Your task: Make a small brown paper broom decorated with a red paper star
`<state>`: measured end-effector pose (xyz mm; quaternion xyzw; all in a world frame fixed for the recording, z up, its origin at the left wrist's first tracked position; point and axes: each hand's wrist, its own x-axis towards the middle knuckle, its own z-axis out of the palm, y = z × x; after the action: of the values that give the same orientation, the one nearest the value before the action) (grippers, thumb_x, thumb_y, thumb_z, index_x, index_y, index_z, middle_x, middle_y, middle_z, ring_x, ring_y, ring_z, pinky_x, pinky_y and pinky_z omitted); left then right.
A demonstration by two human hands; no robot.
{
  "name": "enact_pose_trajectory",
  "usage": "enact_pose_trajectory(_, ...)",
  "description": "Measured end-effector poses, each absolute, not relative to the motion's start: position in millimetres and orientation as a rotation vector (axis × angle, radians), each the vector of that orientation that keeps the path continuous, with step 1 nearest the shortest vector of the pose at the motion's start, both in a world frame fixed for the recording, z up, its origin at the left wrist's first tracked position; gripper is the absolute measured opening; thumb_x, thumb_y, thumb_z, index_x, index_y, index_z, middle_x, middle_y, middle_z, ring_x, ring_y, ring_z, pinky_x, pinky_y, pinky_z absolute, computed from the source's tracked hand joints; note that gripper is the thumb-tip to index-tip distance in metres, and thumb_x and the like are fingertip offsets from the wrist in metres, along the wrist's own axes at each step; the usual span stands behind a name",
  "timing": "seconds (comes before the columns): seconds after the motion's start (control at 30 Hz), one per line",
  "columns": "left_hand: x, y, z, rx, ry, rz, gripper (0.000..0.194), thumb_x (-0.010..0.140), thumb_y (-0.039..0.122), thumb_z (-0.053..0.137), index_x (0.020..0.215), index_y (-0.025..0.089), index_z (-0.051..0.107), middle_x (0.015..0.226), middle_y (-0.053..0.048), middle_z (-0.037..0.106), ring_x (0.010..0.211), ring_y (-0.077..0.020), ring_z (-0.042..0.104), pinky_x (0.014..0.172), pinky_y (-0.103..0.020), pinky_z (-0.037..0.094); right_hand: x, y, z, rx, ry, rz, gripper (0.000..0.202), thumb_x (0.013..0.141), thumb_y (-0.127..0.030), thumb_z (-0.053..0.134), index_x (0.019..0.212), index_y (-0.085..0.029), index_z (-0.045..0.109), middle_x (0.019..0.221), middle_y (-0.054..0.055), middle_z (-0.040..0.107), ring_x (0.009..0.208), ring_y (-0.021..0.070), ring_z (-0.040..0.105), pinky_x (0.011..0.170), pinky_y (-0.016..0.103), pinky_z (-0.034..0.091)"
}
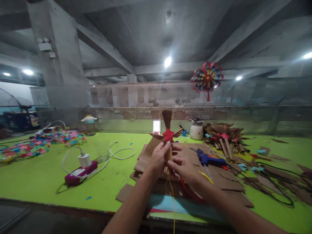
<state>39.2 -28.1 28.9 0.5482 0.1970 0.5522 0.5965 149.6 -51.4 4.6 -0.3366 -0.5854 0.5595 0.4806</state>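
A brown paper craft figure [167,119] stands upright in front of me, with a pleated fan on top, a small pleated wing on each side and a red star [168,135] at its middle. My left hand [159,157] is closed round its lower body, the thumb just under the star. From the other side, my right hand [182,166] has its fingers closed at the lower part, which they partly hide. Yellow string [173,198] hangs from the bottom end. Beneath both hands lie stacked brown paper sheets [192,156].
To the right, a blue glue gun [211,160] lies on the sheets, near a pile of pleated paper pieces [229,139]. A purple power strip [80,174] with a white cable sits left on the green table [44,185]. Coloured stars [36,146] are heaped far left.
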Motion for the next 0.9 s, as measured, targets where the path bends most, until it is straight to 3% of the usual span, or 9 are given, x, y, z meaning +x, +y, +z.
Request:
enact_pose_trajectory(0.3,37.3,-29.8,34.2,1.269,0.460,1.248,0.032,0.077,0.040,0.056,0.097,0.015,0.055,0.085,-0.009,0.066,0.071,-0.0155,0.061,0.065,-0.026,0.047,156.5,-53.2,4.5,-0.770,-1.480,1.466,0.035,0.062,-0.047,0.069,0.063,-0.014,0.056,0.050,-0.003,0.051,0.044,0.0055,0.041,0.043,0.019,0.030)
enact_pose_trajectory(0.6,36.3,-32.0,35.2,1.212,0.459,1.136,0.031,0.076,0.041,0.057,0.086,0.012,0.055,0.084,-0.010,0.065,0.055,-0.0141,0.060,0.046,-0.024,0.046,156.1,-50.1,-2.8,-0.722,-1.475,1.504,0.034,0.064,-0.046,0.067,0.073,-0.014,0.058,0.054,-0.003,0.052,0.044,0.0056,0.043,0.043,0.018,0.032)
enact_pose_trajectory(0.8,38.0,-33.3,38.2,1.196,0.362,1.193,0.026,0.077,0.037,0.056,0.084,0.012,0.053,0.075,-0.007,0.063,0.060,-0.0135,0.060,0.051,-0.023,0.045,178.7,-44.0,13.2,-0.884,-1.678,1.039,0.038,0.069,-0.048,0.062,0.055,-0.013,0.061,0.049,0.001,0.053,0.045,0.0087,0.044,0.045,0.022,0.035)
enact_pose_trajectory(0.9,38.7,-31.5,36.4,1.229,0.371,1.175,0.025,0.078,0.037,0.056,0.086,0.013,0.051,0.070,-0.004,0.061,0.056,-0.0109,0.057,0.049,-0.020,0.041,194.4,-37.3,32.2,-0.824,-1.440,0.839,0.036,0.072,-0.047,0.059,0.063,-0.013,0.062,0.056,0.002,0.056,0.050,0.0096,0.047,0.045,0.022,0.034)
